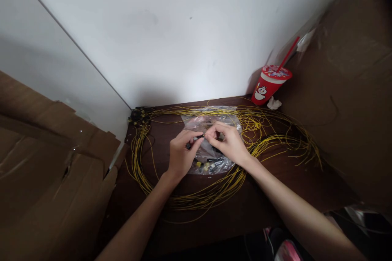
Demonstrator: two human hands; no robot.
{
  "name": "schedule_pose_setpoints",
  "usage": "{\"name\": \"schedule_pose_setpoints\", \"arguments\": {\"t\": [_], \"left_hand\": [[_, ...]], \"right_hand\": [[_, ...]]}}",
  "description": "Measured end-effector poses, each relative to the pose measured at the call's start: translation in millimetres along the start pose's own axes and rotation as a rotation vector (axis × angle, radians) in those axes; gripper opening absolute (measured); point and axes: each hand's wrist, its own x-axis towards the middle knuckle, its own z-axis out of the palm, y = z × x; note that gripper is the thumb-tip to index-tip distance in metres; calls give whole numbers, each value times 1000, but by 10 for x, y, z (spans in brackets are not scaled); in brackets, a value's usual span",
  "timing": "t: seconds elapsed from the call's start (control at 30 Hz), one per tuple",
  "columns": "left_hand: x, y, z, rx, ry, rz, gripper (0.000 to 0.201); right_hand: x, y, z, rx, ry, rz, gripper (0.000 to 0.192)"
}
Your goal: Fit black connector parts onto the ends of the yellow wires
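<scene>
My left hand [183, 149] is closed, its thumb and fingertips pinching a small black connector [190, 144]. Against its tip my right hand [226, 142] is closed in a pinch, on what looks like a thin wire end too small to make out well. Both hands are over a clear plastic bag [225, 166] that holds black and yellow connector parts [199, 164]. A long loop of yellow and black wires [208, 194] curves around the bag on the dark brown table [183, 232]. Dark connectors [139, 116] cluster at the loop's far left end.
A red cup [268, 87] with a straw stands at the back right, with a crumpled tissue [274, 103] beside it. Cardboard [45, 179] rises on the left and more cardboard [352, 89] on the right. A white wall [183, 40] closes off the back.
</scene>
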Motion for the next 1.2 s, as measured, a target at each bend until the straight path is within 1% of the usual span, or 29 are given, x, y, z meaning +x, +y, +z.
{"name": "schedule_pose_setpoints", "arguments": {"t": [0.07,0.13,0.33,0.4,0.5,0.63,0.8,0.87,0.97,1.07,1.13,1.2], "left_hand": [[-6,-3,7,-18,4,-44,9],[-10,-9,18,-78,13,-130,11],[43,37,26,-432,84,-430,15],[63,69,21,-510,82,-483,17],[70,97,19,-553,83,-512,18],[54,96,28,-533,98,-504,18],[48,94,37,-535,110,-506,16],[49,93,39,-506,118,-486,14],[43,74,46,-420,134,-414,13],[25,45,53,-356,138,-304,10],[13,36,51,-311,134,-216,8],[5,41,43,-248,137,-131,8]], "right_hand": [[-2,-1,0,-1,20,2,11],[-2,2,-2,-3,50,11,11],[-18,-11,-11,-16,133,-9,10],[-29,-28,-5,-36,141,-37,10],[-45,-49,17,-67,119,-75,12],[-55,-51,45,-88,103,-98,12],[-60,-48,53,-104,92,-81,11],[-62,-52,55,-91,87,-76,11],[-62,-61,65,-62,73,-59,11],[-54,-59,82,-21,75,13,12],[-42,-45,93,61,72,81,12],[-27,-27,100,192,44,159,14]]}}
